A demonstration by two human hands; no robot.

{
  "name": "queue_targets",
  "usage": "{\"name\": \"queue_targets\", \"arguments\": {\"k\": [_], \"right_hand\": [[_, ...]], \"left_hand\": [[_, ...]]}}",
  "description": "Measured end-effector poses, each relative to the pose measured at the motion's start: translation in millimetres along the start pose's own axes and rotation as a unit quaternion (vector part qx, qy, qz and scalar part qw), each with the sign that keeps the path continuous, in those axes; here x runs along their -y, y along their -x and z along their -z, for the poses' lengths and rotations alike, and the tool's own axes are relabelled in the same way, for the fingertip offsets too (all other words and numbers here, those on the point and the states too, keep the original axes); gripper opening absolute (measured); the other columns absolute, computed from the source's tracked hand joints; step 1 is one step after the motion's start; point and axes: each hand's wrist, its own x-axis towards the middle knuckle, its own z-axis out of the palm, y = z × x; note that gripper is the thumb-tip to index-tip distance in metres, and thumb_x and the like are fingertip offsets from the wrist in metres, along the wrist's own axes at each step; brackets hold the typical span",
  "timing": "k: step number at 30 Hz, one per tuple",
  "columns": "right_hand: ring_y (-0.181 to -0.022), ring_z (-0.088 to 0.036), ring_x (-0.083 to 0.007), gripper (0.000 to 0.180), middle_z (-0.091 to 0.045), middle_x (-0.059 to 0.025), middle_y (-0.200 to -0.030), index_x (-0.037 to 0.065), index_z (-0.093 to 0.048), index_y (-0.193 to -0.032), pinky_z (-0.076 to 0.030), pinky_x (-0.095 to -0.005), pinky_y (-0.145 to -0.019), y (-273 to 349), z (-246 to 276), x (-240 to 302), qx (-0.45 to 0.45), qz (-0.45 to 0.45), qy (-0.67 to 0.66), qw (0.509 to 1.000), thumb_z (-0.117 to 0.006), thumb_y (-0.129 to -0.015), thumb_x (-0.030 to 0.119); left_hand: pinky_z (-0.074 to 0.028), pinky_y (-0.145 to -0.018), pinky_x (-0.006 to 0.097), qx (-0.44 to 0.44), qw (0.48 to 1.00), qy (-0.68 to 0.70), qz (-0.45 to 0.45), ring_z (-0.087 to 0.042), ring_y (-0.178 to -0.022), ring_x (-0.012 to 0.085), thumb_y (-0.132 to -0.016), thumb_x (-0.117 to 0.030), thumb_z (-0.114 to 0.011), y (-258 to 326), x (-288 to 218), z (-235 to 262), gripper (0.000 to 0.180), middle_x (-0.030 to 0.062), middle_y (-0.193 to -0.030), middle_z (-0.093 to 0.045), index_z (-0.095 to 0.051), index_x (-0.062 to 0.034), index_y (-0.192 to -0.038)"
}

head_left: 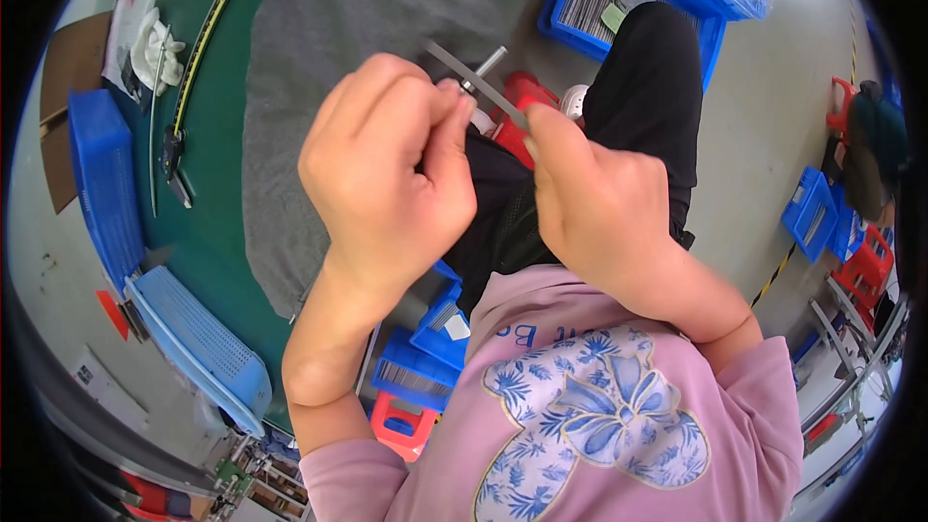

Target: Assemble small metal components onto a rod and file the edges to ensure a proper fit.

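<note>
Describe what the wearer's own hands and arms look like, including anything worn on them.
Both the left hand and right hand are ungloved. The forearms are uncovered, with no watch or bracelet visible. The short sleeves are plain dusty pink.

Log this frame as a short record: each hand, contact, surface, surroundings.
left hand: left hand, pinching a slim metal rod between thumb and fingers
right hand: right hand, gripping a flat grey metal strip
contact: strip crosses the rod in view; touching or not, cannot tell
surface: grey cloth on a green table
left side: white glove, light blue perforated basket
far side: blue bin beyond the table, holding thin metal pieces
</note>
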Motion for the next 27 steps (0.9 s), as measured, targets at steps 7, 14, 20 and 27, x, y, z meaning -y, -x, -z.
{"name": "queue_targets", "arguments": {"k": [7, 14, 20, 27], "right_hand": [[-0.05, -0.058, -0.0295, 0.024, -0.058, -0.0116, -0.061, 0.008, -0.058, -0.107, -0.041, -0.0391, -0.043, -8.0, -0.7, 3.9, 0.011, -0.006, 0.015, 1.0, -0.061, -0.083, 0.007], [-0.05, -0.059, -0.0293, 0.026, -0.06, -0.0114, -0.062, 0.007, -0.059, -0.107, -0.044, -0.0375, -0.043, -15.7, -9.2, 6.2, -0.022, 0.019, 0.006, 1.0, -0.063, -0.081, 0.005], [-0.047, -0.057, -0.0285, 0.025, -0.058, -0.0114, -0.06, 0.006, -0.059, -0.107, -0.041, -0.0378, -0.042, -16.8, -16.4, -0.5, -0.054, 0.044, -0.016, 0.997, -0.064, -0.082, 0.007], [-0.048, -0.058, -0.0285, 0.024, -0.061, -0.0121, -0.065, 0.003, -0.06, -0.105, -0.044, -0.035, -0.044, -8.4, -32.8, -14.0, -0.115, 0.066, -0.05, 0.99, -0.063, -0.082, 0.004]], "left_hand": [[-0.041, -0.05, 0.032, -0.01, 1.0, 0.009, 0.017, -0.052, -0.056, 0.0246, -0.063, 0.007, -0.071, 2.7, -0.3, 0.6, 0.018, 0.007, -0.066, -0.053, -0.056, -0.0018, -0.068], [-0.041, -0.05, 0.032, -0.018, 1.0, 0.007, 0.009, -0.053, -0.057, 0.0247, -0.064, 0.006, -0.071, 3.6, 0.8, 0.9, 0.018, 0.0068, -0.067, -0.053, -0.055, -0.0023, -0.068], [-0.042, -0.051, 0.032, -0.003, 1.0, 0.012, 0.012, -0.053, -0.058, 0.0248, -0.063, 0.006, -0.072, 1.8, 0.5, 0.0, 0.019, 0.0069, -0.067, -0.054, -0.055, -0.0024, -0.068], [-0.043, -0.052, 0.033, -0.005, 1.0, 0.013, 0.01, -0.054, -0.059, 0.0253, -0.064, 0.005, -0.071, 1.6, 2.9, -0.7, 0.018, 0.0069, -0.068, -0.054, -0.055, -0.0027, -0.069]]}}
